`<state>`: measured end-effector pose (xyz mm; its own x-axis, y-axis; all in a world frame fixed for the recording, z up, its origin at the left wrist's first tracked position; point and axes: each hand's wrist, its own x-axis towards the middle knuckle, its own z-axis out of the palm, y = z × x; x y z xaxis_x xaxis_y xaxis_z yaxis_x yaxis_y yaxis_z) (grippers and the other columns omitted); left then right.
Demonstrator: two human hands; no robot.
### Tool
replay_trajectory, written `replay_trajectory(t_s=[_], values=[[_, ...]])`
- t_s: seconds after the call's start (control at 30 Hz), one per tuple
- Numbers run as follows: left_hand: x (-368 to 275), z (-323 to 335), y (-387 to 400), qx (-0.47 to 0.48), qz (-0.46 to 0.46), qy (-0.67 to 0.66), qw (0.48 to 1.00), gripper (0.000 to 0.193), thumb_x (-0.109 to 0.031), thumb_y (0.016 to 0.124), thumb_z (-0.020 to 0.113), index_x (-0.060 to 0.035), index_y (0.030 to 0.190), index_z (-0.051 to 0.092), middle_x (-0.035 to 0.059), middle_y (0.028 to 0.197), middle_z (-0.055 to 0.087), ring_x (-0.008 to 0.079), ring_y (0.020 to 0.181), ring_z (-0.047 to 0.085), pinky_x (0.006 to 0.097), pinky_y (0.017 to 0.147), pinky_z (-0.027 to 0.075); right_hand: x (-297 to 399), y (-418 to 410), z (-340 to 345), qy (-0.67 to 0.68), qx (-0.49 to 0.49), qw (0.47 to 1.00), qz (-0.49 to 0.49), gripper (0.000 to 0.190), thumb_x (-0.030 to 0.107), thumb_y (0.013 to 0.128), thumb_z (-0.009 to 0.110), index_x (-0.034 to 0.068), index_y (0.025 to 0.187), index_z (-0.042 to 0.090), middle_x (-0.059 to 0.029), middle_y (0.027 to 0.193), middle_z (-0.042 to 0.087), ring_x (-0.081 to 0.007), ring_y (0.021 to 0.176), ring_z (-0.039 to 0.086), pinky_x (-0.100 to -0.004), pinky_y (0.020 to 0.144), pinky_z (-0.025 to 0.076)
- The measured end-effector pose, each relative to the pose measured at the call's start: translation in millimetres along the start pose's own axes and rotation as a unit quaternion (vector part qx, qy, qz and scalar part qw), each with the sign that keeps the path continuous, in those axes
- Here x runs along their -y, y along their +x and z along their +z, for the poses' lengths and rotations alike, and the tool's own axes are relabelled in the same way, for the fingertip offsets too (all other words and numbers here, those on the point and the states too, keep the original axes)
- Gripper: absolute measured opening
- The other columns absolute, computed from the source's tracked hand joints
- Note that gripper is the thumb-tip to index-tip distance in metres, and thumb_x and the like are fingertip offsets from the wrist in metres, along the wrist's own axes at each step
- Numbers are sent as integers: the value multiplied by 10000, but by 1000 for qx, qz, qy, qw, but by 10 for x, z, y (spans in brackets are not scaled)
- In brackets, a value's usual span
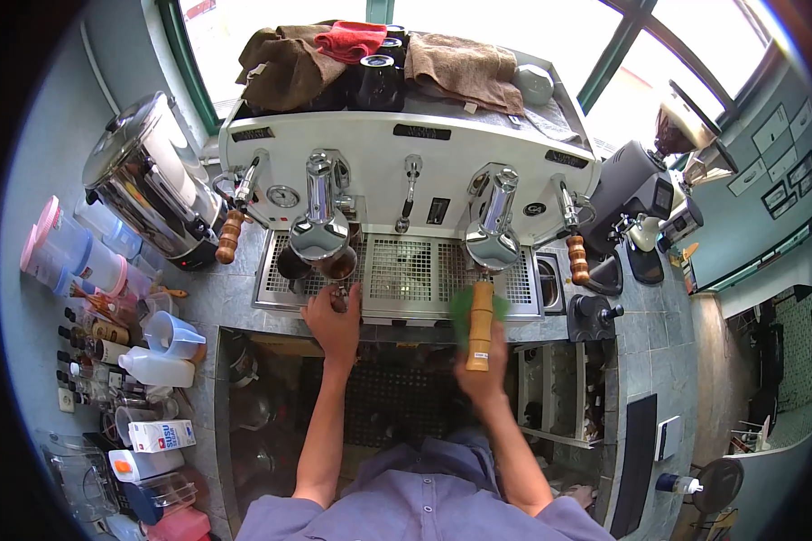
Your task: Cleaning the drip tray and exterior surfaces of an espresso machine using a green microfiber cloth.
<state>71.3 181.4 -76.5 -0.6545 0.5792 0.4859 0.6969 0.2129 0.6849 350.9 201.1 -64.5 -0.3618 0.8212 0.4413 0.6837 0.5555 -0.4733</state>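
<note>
A white two-group espresso machine stands before me. Beneath its left chrome group head, my left hand has its fingers curled at the handle of a brown-tinted glass cup over the drip tray. A second dark cup is beside it. A portafilter with a bamboo-shaped wooden handle juts from the right group head. My right hand, blurred, is below and partly behind that handle, with a green cloth at its fingers, which are mostly hidden.
Steam wands with wooden grips flank the machine. At left are a steel urn, plastic tubs, bottles and a milk carton. Grinders, a tamper stand and a black mat are at right. Cloths lie on top.
</note>
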Motion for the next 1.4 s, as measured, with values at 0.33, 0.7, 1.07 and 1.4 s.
replay_trajectory(t_s=[0.33, 0.7, 1.07, 1.4], values=[[-25, 47, -35, -11, 17, -6, 1000, 312, -276, 865, 820, -5, 950, 691, 19, 645, 555, 229, 698, 537, 412, 774, 376, 486, 159, 99, -7, 42, 999, -27, 592, 44, 858, 616, -48, 1433, 509, -263, 1517, 479, -445, 1460, 383, -527, 1216, 277], [-113, -126, -187, -30, -19, -114, 993, 153, -93, 907, 755, 6, 1007, 696, 91, 808, 675, 264, 819, 626, 421, 811, 475, -477, 526, -65, -17, -10, 995, 95, 586, 56, 895, 576, -85, 1451, 460, -309, 1545, 408, -479, 1485, 301, -547, 1224, 245], [-608, 141, -1175, -33, -11, -110, 993, 326, -55, 921, 708, 18, 1224, 610, 186, 1204, 615, 396, 1167, 575, 463, 1018, 438, -964, 893, -212, -100, -5, 994, 49, 491, 137, 962, 581, -55, 1410, 519, -297, 1539, 425, -477, 1458, 354, -551, 1210, 255], [-769, 1104, -2423, 151, -238, -260, 924, 268, -135, 1009, 656, 6, 1231, 603, 84, 1065, 663, 152, 932, 643, 313, 807, 517, -903, 225, -1069, 74, 95, 991, -55, 404, 108, 826, 676, -36, 1203, 655, -213, 1282, 675, -402, 1195, 632, -482, 1062, 469]])
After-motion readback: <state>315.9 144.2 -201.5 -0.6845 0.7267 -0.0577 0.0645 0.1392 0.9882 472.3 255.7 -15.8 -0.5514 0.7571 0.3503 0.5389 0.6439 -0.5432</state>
